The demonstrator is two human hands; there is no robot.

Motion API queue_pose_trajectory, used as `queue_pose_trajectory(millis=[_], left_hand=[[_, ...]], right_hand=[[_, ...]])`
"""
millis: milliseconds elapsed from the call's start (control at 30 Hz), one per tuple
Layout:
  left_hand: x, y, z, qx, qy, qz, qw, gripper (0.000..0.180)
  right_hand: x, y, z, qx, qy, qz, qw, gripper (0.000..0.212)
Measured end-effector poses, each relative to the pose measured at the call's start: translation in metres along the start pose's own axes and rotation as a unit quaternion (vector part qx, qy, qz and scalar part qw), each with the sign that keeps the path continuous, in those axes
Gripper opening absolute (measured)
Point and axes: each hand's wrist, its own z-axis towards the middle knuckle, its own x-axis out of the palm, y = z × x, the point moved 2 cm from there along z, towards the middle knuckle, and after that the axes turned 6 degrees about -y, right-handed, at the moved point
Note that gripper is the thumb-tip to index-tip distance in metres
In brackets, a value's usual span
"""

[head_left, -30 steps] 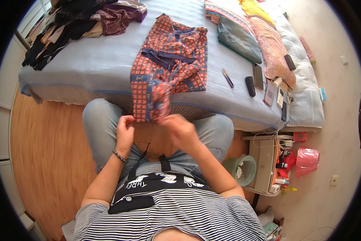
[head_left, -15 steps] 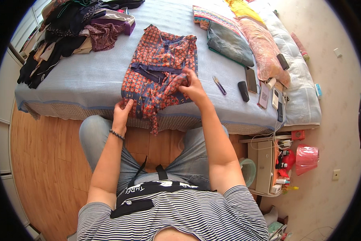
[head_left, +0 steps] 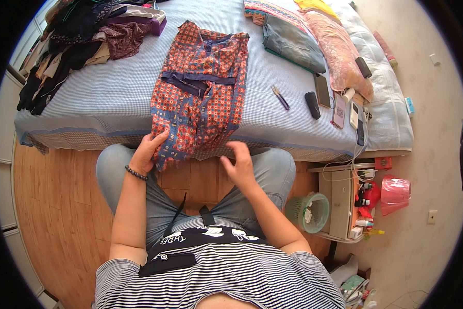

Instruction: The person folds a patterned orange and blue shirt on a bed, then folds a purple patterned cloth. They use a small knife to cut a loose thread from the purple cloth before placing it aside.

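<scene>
A patterned red-and-blue garment (head_left: 203, 105) is held at its near left corner by the left hand (head_left: 145, 150).

The garment is laid on the blue-covered bed (head_left: 118, 92), and its near end is hung over the bed edge. The fingers of the left hand are clamped on the cloth, while those of the right hand (head_left: 238, 164) are kept apart, near the lower right edge of the garment, and nothing is seen gripped there. A clothes pile (head_left: 77, 46) is placed at the far left; at the right are set folded jeans (head_left: 293, 44) and a black case (head_left: 312, 105).
</scene>
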Motion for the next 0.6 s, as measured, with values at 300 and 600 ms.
queue_pose_trajectory(millis=[300, 600], left_hand=[[-0.018, 0.018, 0.017, 0.092, 0.023, 0.133, 0.987, 0.033], [-0.016, 0.047, 0.032, 0.010, 0.076, 0.230, 0.970, 0.040]], right_hand=[[0.057, -0.055, 0.023, 0.345, 0.040, 0.366, 0.863, 0.060], [0.063, -0.070, 0.015, 0.410, 0.145, 0.419, 0.797, 0.029]])
